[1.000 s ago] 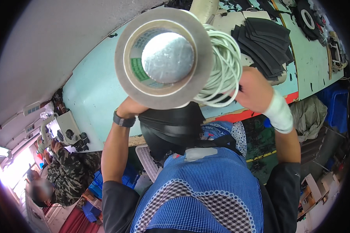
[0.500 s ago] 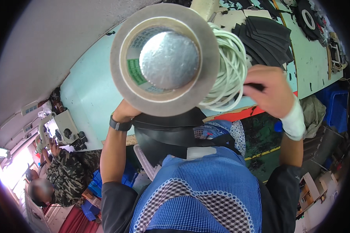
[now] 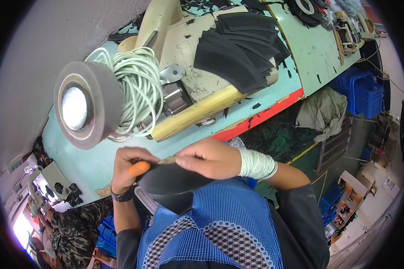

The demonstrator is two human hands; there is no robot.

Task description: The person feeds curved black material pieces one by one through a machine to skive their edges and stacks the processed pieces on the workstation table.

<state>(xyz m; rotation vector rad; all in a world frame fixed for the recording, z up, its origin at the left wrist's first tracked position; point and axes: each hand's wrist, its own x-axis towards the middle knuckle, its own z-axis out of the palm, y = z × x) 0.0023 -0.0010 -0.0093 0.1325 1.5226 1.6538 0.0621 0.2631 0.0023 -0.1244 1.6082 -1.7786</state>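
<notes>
In front of my apron I hold a curved, dark black sheet piece (image 3: 173, 179), its material not clear. My left hand (image 3: 125, 170) grips its left end, and a rounded orange piece (image 3: 139, 168) shows at these fingers; whether it is a finger cover or a handle I cannot tell. Thumb and fingers of my right hand (image 3: 211, 158) pinch the upper edge. Another black piece (image 3: 175, 201) hangs below, partly hidden. White cord (image 3: 258, 163) is wound round my right wrist.
A wide tape roll (image 3: 105, 107) and a bundle of pale cord (image 3: 137, 89) hang on a machine with a yellow edge (image 3: 202, 112). Fanned black cut pieces (image 3: 238, 49) lie on it. Blue crates (image 3: 366, 92) stand right; a person in camouflage (image 3: 78, 226) works at left.
My right hand has come from beside the cord bundle to the black piece. My left hand, partly hidden behind the tape roll before, now shows. The view has shifted, placing the roll further left.
</notes>
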